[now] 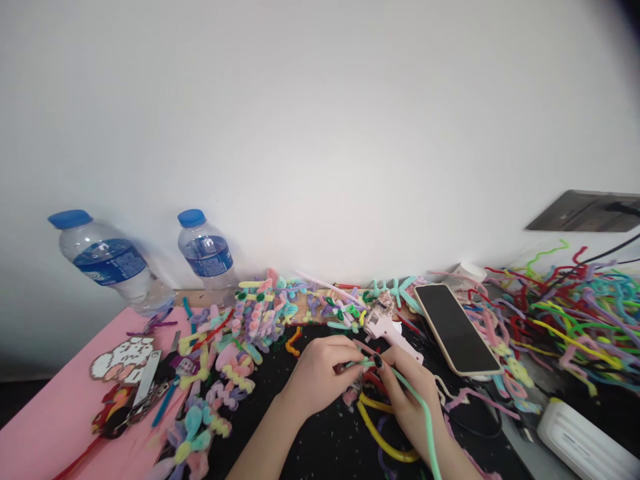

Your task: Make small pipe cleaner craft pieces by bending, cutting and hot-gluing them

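Between my two hands is a mint-green pipe cleaner (427, 417). My left hand (323, 373) is closed, pinching its end at the fingertips. Thumb and fingers of my right hand (407, 383) grip it close by, and its long tail runs down over the back of that hand and wrist. Under my hands, a yellow pipe cleaner (377, 437) curves across the black work surface (273, 427). A pink glue gun (387, 327) lies just beyond my right hand. The exact shape at my fingertips is partly hidden.
Twisted pastel pipe-cleaner pieces (255, 313) line the back and left. A phone (457, 330) and a tangled heap of pipe cleaners (585, 313) lie right, near a white device (585, 440). Two water bottles (113, 260) stand against the wall. Scissors (145, 383) rest on pink board (45, 413).
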The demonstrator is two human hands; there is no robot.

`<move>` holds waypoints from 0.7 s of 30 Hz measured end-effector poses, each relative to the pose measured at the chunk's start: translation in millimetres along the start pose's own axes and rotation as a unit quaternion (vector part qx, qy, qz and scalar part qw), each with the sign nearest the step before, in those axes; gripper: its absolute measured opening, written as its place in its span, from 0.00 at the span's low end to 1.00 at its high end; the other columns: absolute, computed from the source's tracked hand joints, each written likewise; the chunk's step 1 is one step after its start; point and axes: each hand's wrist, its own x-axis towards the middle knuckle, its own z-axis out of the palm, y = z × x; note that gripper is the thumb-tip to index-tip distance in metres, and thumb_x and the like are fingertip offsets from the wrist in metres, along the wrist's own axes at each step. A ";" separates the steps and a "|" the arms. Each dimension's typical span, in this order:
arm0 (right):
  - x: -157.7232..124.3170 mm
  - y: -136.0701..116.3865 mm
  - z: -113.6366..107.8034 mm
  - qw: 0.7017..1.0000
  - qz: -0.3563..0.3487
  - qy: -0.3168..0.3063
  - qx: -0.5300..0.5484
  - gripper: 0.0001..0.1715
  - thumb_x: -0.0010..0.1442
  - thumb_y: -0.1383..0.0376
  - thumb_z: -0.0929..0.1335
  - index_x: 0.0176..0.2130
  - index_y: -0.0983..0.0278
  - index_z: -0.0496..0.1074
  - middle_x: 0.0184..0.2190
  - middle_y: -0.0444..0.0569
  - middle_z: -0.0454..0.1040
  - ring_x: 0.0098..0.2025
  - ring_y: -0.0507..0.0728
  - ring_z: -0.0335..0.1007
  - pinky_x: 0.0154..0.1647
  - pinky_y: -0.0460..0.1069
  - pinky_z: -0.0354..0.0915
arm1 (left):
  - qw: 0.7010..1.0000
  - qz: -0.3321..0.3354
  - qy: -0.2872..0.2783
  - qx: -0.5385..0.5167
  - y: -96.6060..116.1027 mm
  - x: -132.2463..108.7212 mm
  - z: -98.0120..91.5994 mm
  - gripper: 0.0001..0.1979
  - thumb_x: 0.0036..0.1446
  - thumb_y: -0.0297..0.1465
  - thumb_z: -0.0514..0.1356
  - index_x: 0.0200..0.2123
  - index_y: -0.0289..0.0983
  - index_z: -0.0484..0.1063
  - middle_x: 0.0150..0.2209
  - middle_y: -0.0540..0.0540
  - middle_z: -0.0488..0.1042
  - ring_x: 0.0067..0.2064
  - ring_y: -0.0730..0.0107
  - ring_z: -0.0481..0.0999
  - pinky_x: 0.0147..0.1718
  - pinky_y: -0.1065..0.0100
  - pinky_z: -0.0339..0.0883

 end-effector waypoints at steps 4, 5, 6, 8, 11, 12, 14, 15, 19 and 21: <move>0.0 -0.3 -0.4 1.000 0.001 -0.001 -0.004 0.14 0.62 0.66 0.60 0.25 0.63 0.62 0.19 0.42 0.63 0.21 0.51 0.60 0.23 0.44 0.57 | 1.000 0.004 -0.001 -0.004 0.2 0.5 0.2 0.08 0.54 0.22 0.58 0.27 0.36 0.77 0.31 0.47 0.75 0.32 0.71 0.73 0.29 0.74 0.62; 0.1 -0.3 -0.4 1.000 0.000 -0.002 -0.005 0.14 0.62 0.66 0.60 0.25 0.63 0.62 0.19 0.42 0.63 0.21 0.51 0.61 0.23 0.44 0.57 | 1.000 0.004 -0.001 -0.005 0.2 0.5 0.3 0.08 0.54 0.22 0.58 0.27 0.36 0.77 0.31 0.48 0.75 0.32 0.71 0.73 0.29 0.74 0.62; 0.1 -0.2 -0.4 1.000 -0.001 -0.002 -0.006 0.14 0.62 0.66 0.60 0.24 0.63 0.62 0.19 0.42 0.63 0.21 0.51 0.61 0.23 0.44 0.57 | 1.000 0.004 -0.001 -0.006 0.2 0.5 0.4 0.08 0.54 0.22 0.58 0.27 0.36 0.77 0.30 0.48 0.75 0.32 0.72 0.73 0.29 0.74 0.62; 0.0 0.6 -0.1 1.000 0.000 -0.001 -0.007 0.14 0.62 0.66 0.60 0.25 0.63 0.62 0.19 0.42 0.63 0.21 0.51 0.60 0.23 0.44 0.57 | 1.000 0.005 -0.001 -0.009 0.4 0.3 0.6 0.08 0.53 0.21 0.59 0.27 0.36 0.77 0.30 0.48 0.75 0.32 0.72 0.73 0.29 0.75 0.62; -0.9 2.8 0.4 1.000 0.001 -0.004 -0.006 0.14 0.62 0.66 0.60 0.25 0.63 0.62 0.20 0.42 0.63 0.21 0.51 0.61 0.23 0.44 0.57 | 1.000 0.007 0.000 -0.012 1.0 -0.2 0.8 0.08 0.53 0.21 0.58 0.27 0.36 0.77 0.30 0.48 0.75 0.33 0.72 0.73 0.30 0.75 0.62; -1.2 3.5 0.5 1.000 0.001 -0.005 -0.004 0.13 0.62 0.66 0.60 0.25 0.63 0.62 0.20 0.42 0.64 0.22 0.51 0.61 0.23 0.44 0.57 | 1.000 0.006 0.000 -0.013 1.1 -0.4 0.7 0.08 0.53 0.21 0.58 0.27 0.36 0.77 0.30 0.48 0.75 0.33 0.72 0.73 0.30 0.75 0.62; -1.7 4.4 0.6 1.000 -0.002 -0.007 0.000 0.13 0.62 0.66 0.60 0.26 0.63 0.63 0.20 0.42 0.64 0.22 0.51 0.61 0.23 0.44 0.58 | 1.000 0.005 -0.002 -0.013 1.4 -0.3 0.4 0.09 0.54 0.21 0.58 0.28 0.36 0.77 0.31 0.48 0.75 0.33 0.72 0.73 0.30 0.75 0.62; -1.7 4.5 0.6 1.000 -0.003 -0.007 0.001 0.13 0.62 0.66 0.60 0.26 0.63 0.63 0.20 0.42 0.64 0.22 0.51 0.61 0.23 0.44 0.58 | 1.000 0.005 -0.003 -0.014 1.5 -0.2 0.2 0.09 0.54 0.21 0.58 0.28 0.36 0.77 0.31 0.48 0.75 0.33 0.71 0.73 0.31 0.75 0.63; -0.6 3.0 0.5 1.000 0.005 -0.003 0.003 0.13 0.62 0.65 0.60 0.26 0.63 0.63 0.20 0.42 0.64 0.22 0.51 0.61 0.23 0.44 0.58 | 1.000 0.009 -0.003 -0.016 1.8 0.7 -0.4 0.09 0.54 0.21 0.58 0.27 0.36 0.76 0.31 0.48 0.75 0.34 0.71 0.73 0.32 0.75 0.63; -0.3 1.8 0.2 1.000 0.012 -0.003 0.005 0.14 0.62 0.64 0.60 0.25 0.63 0.63 0.19 0.42 0.64 0.21 0.51 0.61 0.22 0.44 0.58 | 1.000 0.009 -0.002 -0.017 1.9 0.9 -0.6 0.09 0.54 0.21 0.58 0.27 0.37 0.77 0.31 0.48 0.75 0.34 0.71 0.73 0.32 0.75 0.63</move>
